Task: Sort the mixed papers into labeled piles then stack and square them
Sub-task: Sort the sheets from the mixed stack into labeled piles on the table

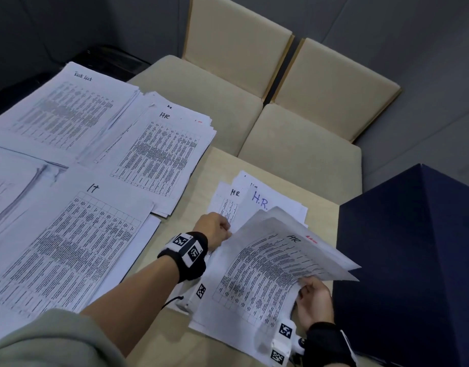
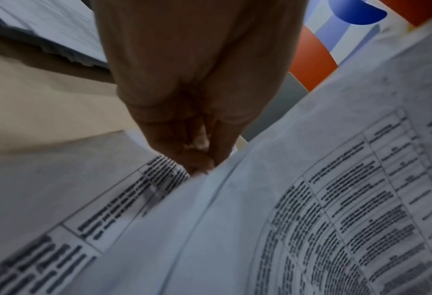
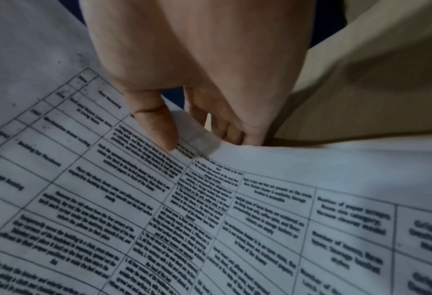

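Right hand [image 1: 314, 303] pinching lifted HR sheets [image 1: 275, 263] at right desk [image 1: 323, 207] edge, left hand [image 1: 214, 229] gripping opposite edge, likely for squaring.

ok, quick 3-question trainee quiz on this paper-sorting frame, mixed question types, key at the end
1. True or false: the sheets lifted by the right hand carry a handwritten "It" label.
2. Multiple choice: the top sheet of the large pile nearest the person's left forearm is labelled A) HR B) It C) Task List.
3. Short answer: what does the left hand touch?

Key
1. False. The lifted sheets are marked HR.
2. B.
3. The left edge of the lifted sheets, above the small HR pile lying on the table; its fingers are curled at that edge in the left wrist view.
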`<state>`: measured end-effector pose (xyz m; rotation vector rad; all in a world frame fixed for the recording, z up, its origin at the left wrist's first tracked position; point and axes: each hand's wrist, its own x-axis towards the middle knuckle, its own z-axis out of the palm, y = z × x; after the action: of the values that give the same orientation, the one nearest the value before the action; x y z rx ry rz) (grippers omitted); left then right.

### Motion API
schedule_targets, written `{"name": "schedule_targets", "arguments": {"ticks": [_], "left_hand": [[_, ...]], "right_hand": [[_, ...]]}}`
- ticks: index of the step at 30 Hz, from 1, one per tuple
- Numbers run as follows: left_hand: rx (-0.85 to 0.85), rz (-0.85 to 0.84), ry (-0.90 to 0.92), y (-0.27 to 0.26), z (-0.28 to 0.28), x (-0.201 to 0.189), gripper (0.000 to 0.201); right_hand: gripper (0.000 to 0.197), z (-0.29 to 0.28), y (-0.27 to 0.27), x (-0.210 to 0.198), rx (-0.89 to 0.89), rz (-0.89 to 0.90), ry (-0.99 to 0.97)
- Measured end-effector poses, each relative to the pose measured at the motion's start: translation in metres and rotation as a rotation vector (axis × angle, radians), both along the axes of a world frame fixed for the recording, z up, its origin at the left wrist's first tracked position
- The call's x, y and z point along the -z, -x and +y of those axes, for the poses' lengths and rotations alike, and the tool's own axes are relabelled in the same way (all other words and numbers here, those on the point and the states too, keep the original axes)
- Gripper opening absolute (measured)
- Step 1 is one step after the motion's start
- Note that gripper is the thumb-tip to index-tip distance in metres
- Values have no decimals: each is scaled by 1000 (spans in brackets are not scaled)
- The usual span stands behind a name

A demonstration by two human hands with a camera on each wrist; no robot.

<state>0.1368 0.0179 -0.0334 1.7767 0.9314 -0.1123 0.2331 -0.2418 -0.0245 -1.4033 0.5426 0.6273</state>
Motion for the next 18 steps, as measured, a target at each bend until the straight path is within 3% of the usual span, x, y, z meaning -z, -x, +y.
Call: {"name": "schedule_targets", "arguments": {"ticks": [2, 6, 11, 14, 16, 18], "left_hand": [[42, -105, -40, 1, -2, -8, 14], [148, -344, 238, 11, 0, -27, 27], [296, -295, 385, 17, 14, -39, 34], [200, -221, 406, 18, 18, -39, 34], [-1, -149, 254, 14, 21, -28, 31], [-116, 59, -135, 15, 26, -16, 15]], "right_hand": [[22, -2, -1, 2, -7, -3, -11], [18, -6, -6, 1, -15, 2, -41], [14, -5, -6, -1, -109, 48, -122], [33, -3, -2, 2, -97, 43, -106], [34, 1, -2, 2, -77, -11, -52], [23, 2, -6, 3, -68, -76, 3]]}}
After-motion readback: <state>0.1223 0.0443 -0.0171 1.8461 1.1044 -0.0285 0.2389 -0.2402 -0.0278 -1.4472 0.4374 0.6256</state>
